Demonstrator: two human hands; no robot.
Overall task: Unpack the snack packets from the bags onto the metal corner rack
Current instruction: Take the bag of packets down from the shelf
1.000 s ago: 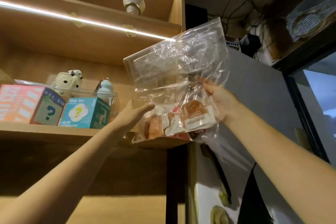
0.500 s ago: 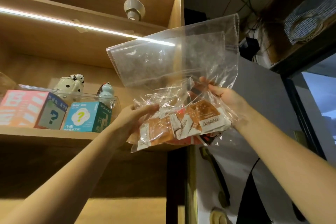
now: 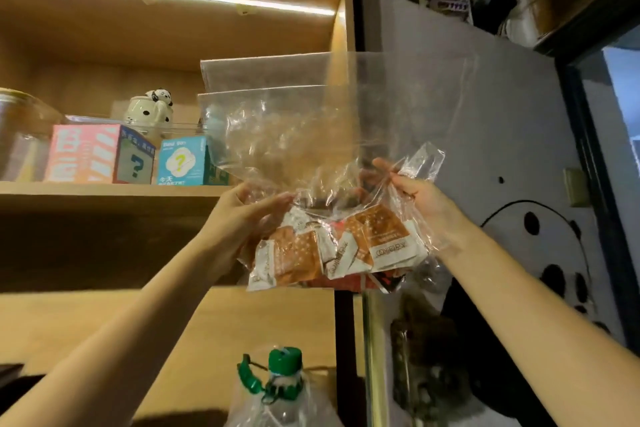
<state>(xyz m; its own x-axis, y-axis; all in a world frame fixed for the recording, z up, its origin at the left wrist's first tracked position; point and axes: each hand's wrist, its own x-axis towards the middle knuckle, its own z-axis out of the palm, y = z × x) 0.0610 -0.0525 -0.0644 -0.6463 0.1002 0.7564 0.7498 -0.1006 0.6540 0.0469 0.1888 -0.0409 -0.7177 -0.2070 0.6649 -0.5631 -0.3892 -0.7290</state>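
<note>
I hold a clear plastic bag [image 3: 311, 135] up in front of a wooden shelf unit. Its open top stands upward and its bottom sags between my hands. Several orange-and-white snack packets [image 3: 381, 239] lie bunched in the bottom, with a red packet under them. My left hand [image 3: 242, 218] grips the bag's lower left side. My right hand [image 3: 415, 194] pinches the plastic on the lower right. No metal corner rack shows in view.
On the wooden shelf [image 3: 104, 189] stand a pink box [image 3: 93, 158], a teal box [image 3: 183, 161] and a panda mug [image 3: 149, 111]. A green-capped bottle [image 3: 280, 381] sits low in front. A grey panel [image 3: 467, 114] stands to the right.
Both hands have brought the bag lower and away from the shelf edge. The view has tilted down, so the bottle and a lower shelf now show.
</note>
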